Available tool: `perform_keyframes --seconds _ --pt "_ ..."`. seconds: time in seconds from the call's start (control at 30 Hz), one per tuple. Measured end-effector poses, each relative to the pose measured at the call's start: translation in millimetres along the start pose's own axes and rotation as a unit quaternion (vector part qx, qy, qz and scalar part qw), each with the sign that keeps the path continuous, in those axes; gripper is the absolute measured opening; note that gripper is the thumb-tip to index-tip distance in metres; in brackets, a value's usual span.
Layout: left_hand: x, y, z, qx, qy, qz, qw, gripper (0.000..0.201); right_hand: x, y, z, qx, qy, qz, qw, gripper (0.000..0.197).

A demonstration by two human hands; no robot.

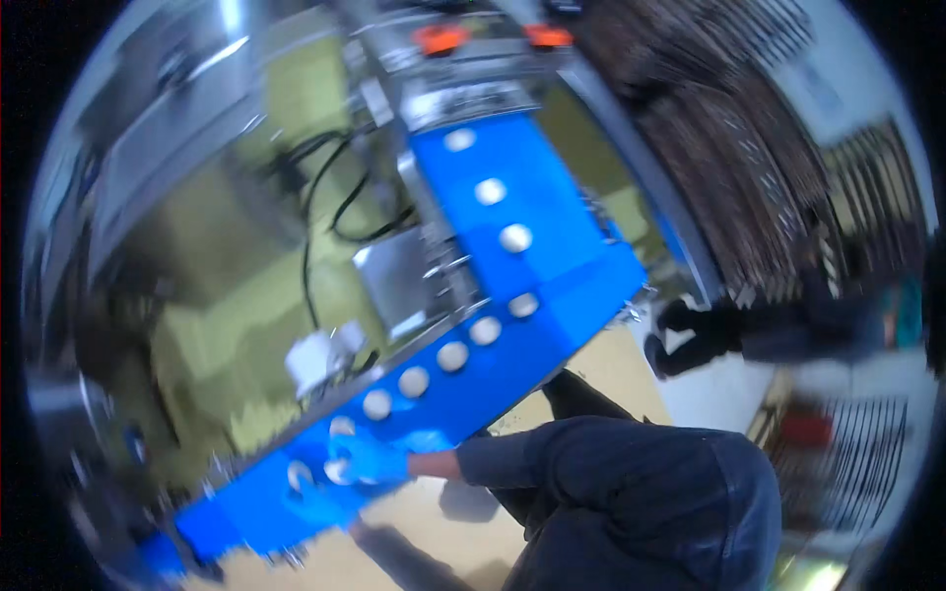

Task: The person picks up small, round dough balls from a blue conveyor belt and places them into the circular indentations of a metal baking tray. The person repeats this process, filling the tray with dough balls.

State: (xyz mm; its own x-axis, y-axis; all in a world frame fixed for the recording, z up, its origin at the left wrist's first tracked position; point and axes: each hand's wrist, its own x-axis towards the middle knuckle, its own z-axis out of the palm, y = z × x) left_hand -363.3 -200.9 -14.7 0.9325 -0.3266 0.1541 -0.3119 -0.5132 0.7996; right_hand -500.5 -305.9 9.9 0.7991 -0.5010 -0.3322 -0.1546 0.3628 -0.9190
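A row of round, pale dough balls (414, 381) lies along the blue conveyor belt (552, 340), and more lie on the belt section running up from the bend. My right hand (379, 458), in a blue glove, is over the belt with its fingers around one dough ball (338, 471). Just beyond those fingers lies a further dough ball (342, 426). Closer to the lower belt edge, my left hand (320, 504), also blue-gloved, has its fingertips at another dough ball (300, 477). Motion blur and the matching blue of glove and belt hide the left fingers.
A metal machine head with orange parts (440, 39) stands at the belt's upper end. Black cables (313, 227) and a metal box (399, 276) sit left of the belt. Stacked dark racks (709, 148) fill the upper right. Another person (788, 330) is at the right.
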Motion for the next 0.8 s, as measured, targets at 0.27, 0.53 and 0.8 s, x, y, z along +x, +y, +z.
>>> perform_keyframes --seconds 0.27,0.53,0.8 --pt "-121.6 204.4 92.9 -0.275 -0.259 0.044 0.925 0.030 -333.4 -80.6 -283.7 -0.054 0.481 -0.159 0.860 0.043" --pt "-355.8 638.2 229.7 -0.312 -0.733 0.244 0.553 0.036 -659.3 -204.3 -425.2 -0.002 0.789 -0.143 0.598 0.043" --pt "-562.9 788.1 354.9 -0.060 -0.802 0.569 0.169 0.039 -713.6 -176.9 -548.8 -0.121 0.637 0.034 0.760 0.050"
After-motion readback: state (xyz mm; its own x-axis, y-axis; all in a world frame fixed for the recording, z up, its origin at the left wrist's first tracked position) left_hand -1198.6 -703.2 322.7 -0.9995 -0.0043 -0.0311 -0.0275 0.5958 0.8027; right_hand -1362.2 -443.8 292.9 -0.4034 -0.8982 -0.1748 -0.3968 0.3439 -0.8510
